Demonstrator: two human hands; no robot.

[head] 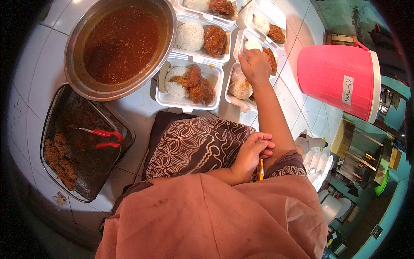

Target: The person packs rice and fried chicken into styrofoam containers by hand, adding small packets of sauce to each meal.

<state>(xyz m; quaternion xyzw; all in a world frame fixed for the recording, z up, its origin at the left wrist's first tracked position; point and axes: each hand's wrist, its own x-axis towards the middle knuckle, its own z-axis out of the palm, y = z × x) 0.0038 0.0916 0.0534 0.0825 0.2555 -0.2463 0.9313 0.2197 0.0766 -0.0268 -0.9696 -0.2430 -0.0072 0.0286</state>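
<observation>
My right hand (256, 67) reaches over an open foam box, its fingertips at the white rice (252, 44) beside a piece of sauced fried chicken (270, 60); whether the fingers grip anything is hidden. Just below it, a nearer foam box holds rice (240, 86) that seems to have clear plastic on it. Near my lap my left hand (254, 154) rests palm up with loosely curled fingers, holding nothing, close to my right forearm. Other open foam boxes with rice and chicken stand to the left, the nearest (189, 106) with several chicken pieces partly over its rice.
A metal basin (69, 64) of red-brown sauce stands at the upper left. Below it, a mesh basket (45, 155) holds fried pieces and red-handled tongs (108, 133), overlapping a dark tray (129, 132). A pink bucket (326, 74) stands right; stacked foam boxes (318, 166) lie beside me.
</observation>
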